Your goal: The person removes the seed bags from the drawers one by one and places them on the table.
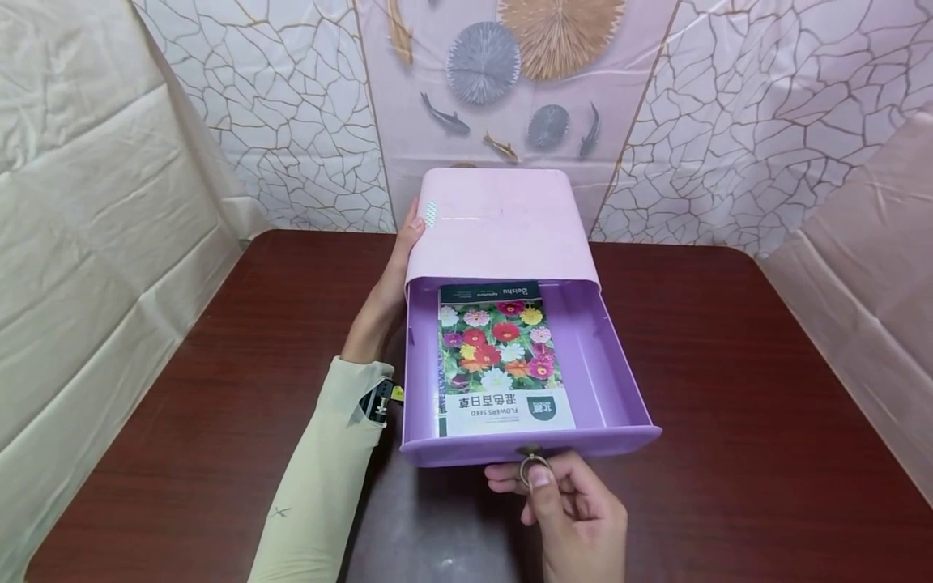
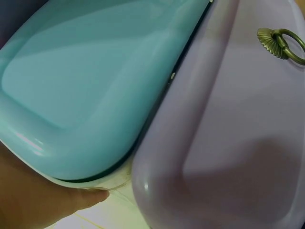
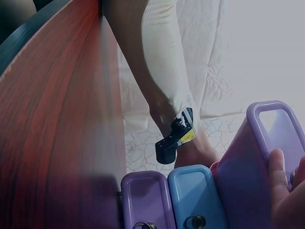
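A pink cabinet [image 1: 503, 219] has its top purple drawer [image 1: 594, 356] pulled well out. In the drawer lies a flower seed packet [image 1: 503, 348], printed with colourful blooms, its writing upside down to me. My right hand [image 1: 576, 514] pinches the brass ring pull [image 1: 534, 470] on the drawer's front between thumb and fingers. Against the cabinet's left side rests my left hand [image 1: 397, 259], its fingertips near the top edge and the rest partly hidden. The left wrist view shows the purple drawer front [image 2: 243, 124] jutting out past a blue drawer front [image 2: 81, 81].
Below the open drawer, the right wrist view shows a closed blue drawer [image 3: 196, 191] and a closed purple drawer [image 3: 147, 195], each with a ring pull. All stands on a dark red-brown table [image 1: 729, 389]. Patterned cloth [image 1: 277, 105] hangs behind and at the sides.
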{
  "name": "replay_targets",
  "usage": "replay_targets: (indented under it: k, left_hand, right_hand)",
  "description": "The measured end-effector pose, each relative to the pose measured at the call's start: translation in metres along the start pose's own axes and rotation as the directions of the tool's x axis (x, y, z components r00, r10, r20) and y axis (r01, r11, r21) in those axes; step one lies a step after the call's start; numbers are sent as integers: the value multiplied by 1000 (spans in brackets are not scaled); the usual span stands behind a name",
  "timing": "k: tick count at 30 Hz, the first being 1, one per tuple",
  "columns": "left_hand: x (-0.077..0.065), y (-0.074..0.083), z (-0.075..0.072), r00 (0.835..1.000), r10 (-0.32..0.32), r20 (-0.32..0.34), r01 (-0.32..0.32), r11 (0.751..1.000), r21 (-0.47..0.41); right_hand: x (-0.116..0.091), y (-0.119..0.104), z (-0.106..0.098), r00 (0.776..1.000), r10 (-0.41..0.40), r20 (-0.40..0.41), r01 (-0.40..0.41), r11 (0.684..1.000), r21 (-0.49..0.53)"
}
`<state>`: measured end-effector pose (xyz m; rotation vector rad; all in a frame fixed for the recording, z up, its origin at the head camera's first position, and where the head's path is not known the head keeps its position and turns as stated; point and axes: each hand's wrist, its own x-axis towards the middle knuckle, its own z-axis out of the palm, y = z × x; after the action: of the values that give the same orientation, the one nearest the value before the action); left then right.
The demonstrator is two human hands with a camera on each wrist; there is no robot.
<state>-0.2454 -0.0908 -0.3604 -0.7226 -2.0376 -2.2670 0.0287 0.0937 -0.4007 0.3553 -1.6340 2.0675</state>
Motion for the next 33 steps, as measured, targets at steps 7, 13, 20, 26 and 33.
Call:
replay_targets:
  k: [7, 13, 20, 26, 33]
  left_hand:
    - [0, 0, 1, 1000, 5, 1, -5, 1000, 5]
    - [-1, 2, 1, 1000, 29, 3, -29, 1000, 3]
    - [-1, 1, -2, 999, 40, 13, -40, 999, -5]
    - [0, 1, -1, 999, 51, 17, -51, 999, 0]
    - [-1, 1, 0, 999, 48, 18, -48, 999, 4]
  right_hand:
    - [-2, 0, 5, 999, 35, -23, -35, 999, 5]
    - [3, 2, 13, 997, 82, -14, -82, 996, -30]
    - [10, 0, 19, 980, 194, -38, -196, 977, -87]
    - [12, 6, 16, 992, 121, 36, -118, 990, -80]
    - [9, 7, 11, 980, 198, 21, -191, 967, -168]
